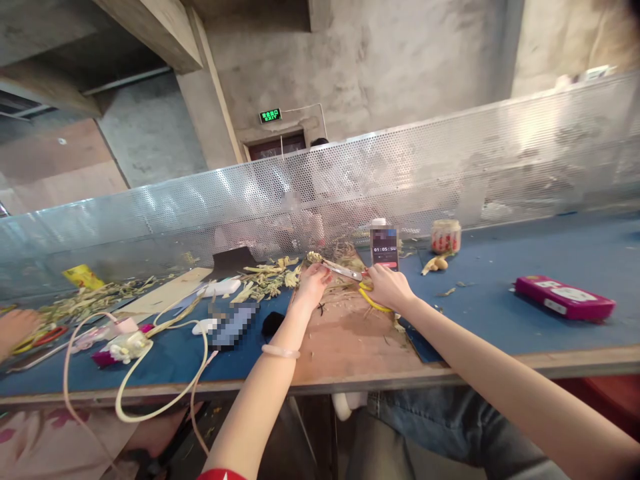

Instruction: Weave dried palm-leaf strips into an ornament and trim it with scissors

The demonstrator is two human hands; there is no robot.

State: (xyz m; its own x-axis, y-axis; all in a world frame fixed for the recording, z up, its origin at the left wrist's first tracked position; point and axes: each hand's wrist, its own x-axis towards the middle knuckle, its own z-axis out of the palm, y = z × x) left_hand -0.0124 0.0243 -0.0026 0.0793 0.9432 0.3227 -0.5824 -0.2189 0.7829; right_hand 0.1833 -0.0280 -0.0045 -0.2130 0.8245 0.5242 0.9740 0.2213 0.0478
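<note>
My right hand [387,287] is closed around the yellow handles of a pair of scissors [347,271], whose metal blades point left towards my left hand. With fingers pinched together, my left hand [314,283] holds a small pale dried plant piece [314,257] at the blade tips. Both hands are above a brown board [350,340] strewn with small scraps. Behind the board lies a heap of thin dry stems [343,251]. A phone [385,247] showing a timer stands upright just behind my right hand.
Dried plants [273,280], a dark phone [235,325] and looped cables [205,347] lie on the left. A jar [445,237] and a magenta pack [564,298] are on the right. Another person's hand [19,330] is at far left. A perforated metal screen [425,160] runs behind.
</note>
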